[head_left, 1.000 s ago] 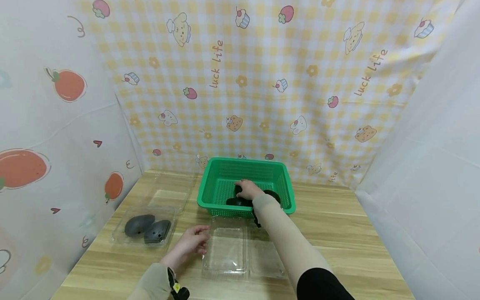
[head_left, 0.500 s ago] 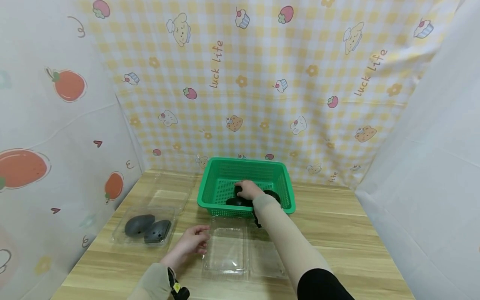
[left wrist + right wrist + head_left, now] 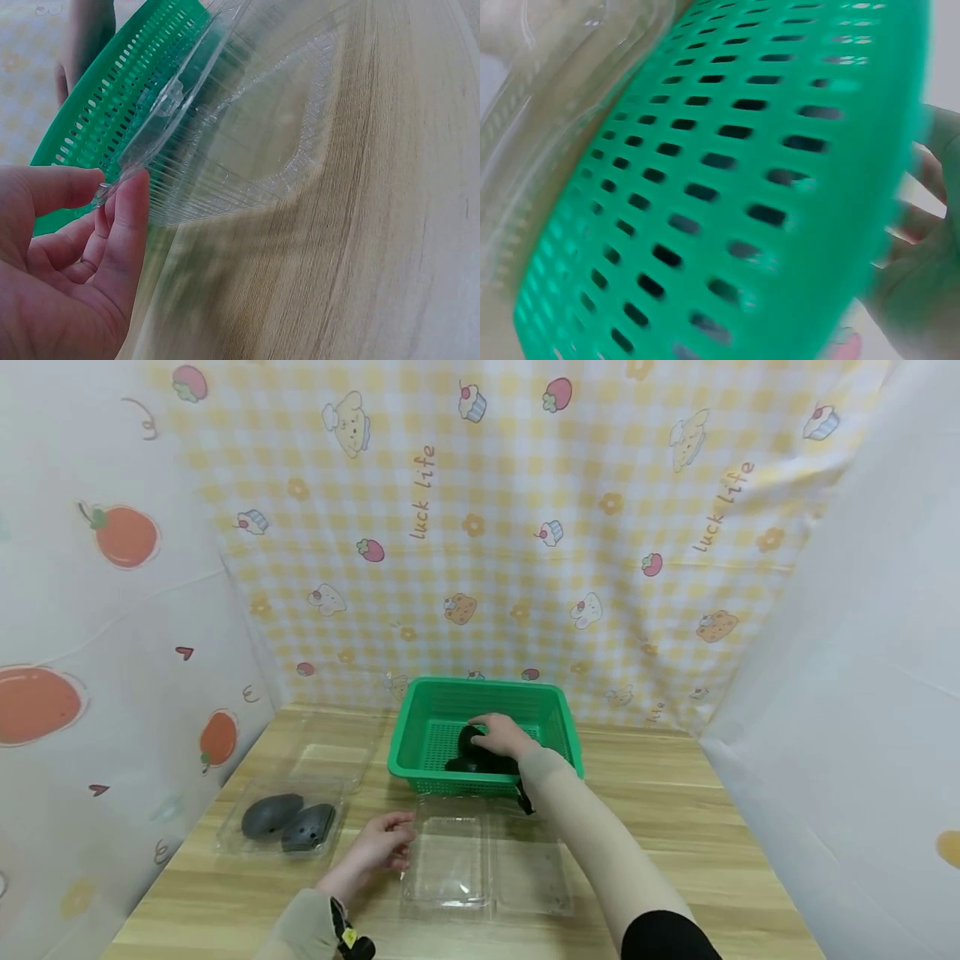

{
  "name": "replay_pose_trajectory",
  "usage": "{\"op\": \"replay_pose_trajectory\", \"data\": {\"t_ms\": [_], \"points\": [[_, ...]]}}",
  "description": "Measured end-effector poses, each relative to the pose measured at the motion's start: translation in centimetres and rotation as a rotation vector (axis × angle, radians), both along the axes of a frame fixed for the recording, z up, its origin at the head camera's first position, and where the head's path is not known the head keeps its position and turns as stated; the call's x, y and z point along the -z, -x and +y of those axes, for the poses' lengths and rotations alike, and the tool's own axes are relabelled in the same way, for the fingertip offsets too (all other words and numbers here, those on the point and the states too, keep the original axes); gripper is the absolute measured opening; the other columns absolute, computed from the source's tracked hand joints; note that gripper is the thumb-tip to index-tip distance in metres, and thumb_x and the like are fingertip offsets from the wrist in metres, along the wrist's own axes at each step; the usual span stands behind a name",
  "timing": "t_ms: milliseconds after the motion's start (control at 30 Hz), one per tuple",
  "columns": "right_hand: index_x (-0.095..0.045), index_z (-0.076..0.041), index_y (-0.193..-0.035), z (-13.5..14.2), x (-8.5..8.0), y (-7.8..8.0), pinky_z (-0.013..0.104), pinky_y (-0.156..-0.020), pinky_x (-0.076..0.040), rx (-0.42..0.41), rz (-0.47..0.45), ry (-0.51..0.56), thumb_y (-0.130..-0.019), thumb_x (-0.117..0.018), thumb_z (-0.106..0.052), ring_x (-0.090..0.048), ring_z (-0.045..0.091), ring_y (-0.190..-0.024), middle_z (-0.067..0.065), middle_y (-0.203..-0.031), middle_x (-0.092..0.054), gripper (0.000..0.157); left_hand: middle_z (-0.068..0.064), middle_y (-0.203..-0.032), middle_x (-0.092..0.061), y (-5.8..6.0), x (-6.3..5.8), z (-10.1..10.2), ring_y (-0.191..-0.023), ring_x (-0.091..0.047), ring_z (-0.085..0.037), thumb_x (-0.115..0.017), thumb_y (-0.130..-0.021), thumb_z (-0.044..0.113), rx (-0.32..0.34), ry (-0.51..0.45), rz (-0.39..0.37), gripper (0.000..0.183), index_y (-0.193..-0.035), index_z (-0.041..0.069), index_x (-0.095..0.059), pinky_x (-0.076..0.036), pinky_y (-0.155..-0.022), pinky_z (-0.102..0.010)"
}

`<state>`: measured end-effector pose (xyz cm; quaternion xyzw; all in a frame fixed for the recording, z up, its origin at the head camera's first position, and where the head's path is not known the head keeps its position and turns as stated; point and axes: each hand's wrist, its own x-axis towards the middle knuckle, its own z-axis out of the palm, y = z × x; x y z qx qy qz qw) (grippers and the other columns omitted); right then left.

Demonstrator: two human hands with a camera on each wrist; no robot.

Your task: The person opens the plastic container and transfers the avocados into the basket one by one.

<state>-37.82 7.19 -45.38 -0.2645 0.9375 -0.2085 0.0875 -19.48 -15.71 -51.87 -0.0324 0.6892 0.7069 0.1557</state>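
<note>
My left hand (image 3: 388,841) pinches the left rim of an opened clear plastic clamshell box (image 3: 450,860) between thumb and fingers. In the left wrist view that rim (image 3: 161,105) sits at the fingertips. My right hand (image 3: 501,735) reaches into a green perforated basket (image 3: 487,783) and grips a dark, smooth, rounded object (image 3: 468,742). Beside it lies another dark rounded object (image 3: 461,765). Through the right wrist view the basket wall (image 3: 705,187) hides what the right hand (image 3: 922,277) holds.
At the left stands a second clear clamshell (image 3: 330,852) with two dark grey rounded objects (image 3: 272,816) in it, its lid (image 3: 337,735) folded back. The front box's lid (image 3: 532,877) lies under my right forearm. A patterned cloth (image 3: 480,568) hangs behind the wooden table (image 3: 645,810).
The dark object under my right hand now stands up more and shows more of itself. My right forearm has shifted slightly right. The left hand keeps its hold; the head view has moved a little.
</note>
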Motion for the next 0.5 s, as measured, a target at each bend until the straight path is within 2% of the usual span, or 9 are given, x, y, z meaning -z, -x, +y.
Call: {"op": "replay_pose_trajectory", "data": {"t_ms": [233, 367, 500], "points": [[-0.045, -0.021, -0.128, 1.0, -2.9, -2.8, 0.037, -0.09, -0.04, -0.008, 0.047, 0.076, -0.087, -0.052, -0.037, -0.041, 0.018, -0.116, 0.0, -0.13, -0.043, 0.045, -0.007, -0.081, -0.047, 0.0, 0.0, -0.1, -0.062, -0.051, -0.017, -0.052, -0.084, 0.004, -0.018, 0.019, -0.013, 0.047, -0.126, -0.008, -0.037, -0.051, -0.053, -0.03], [-0.048, -0.02, -0.125, 2.0, -4.2, -5.3, 0.035, -0.083, -0.043, -0.022, 0.099, 0.148, -0.086, -0.053, -0.037, -0.048, 0.017, -0.106, -0.001, -0.126, -0.046, 0.043, -0.008, -0.082, -0.048, 0.1, 0.0, -0.1, -0.062, -0.051, -0.016, -0.052, -0.084, 0.005, -0.012, 0.011, -0.012, 0.047, -0.126, -0.009, -0.037, -0.051, -0.052, -0.03], [-0.05, -0.021, -0.123, 3.1, -4.6, -8.3, 0.032, -0.078, -0.045, -0.036, 0.143, 0.198, -0.085, -0.054, -0.039, -0.05, 0.013, -0.096, -0.004, -0.119, -0.05, 0.042, -0.008, -0.083, -0.048, 0.0, 0.0, 0.0, -0.062, -0.051, -0.016, -0.053, -0.084, 0.005, -0.019, 0.0, -0.01, 0.047, -0.126, -0.009, -0.037, -0.051, -0.052, -0.031]]}}
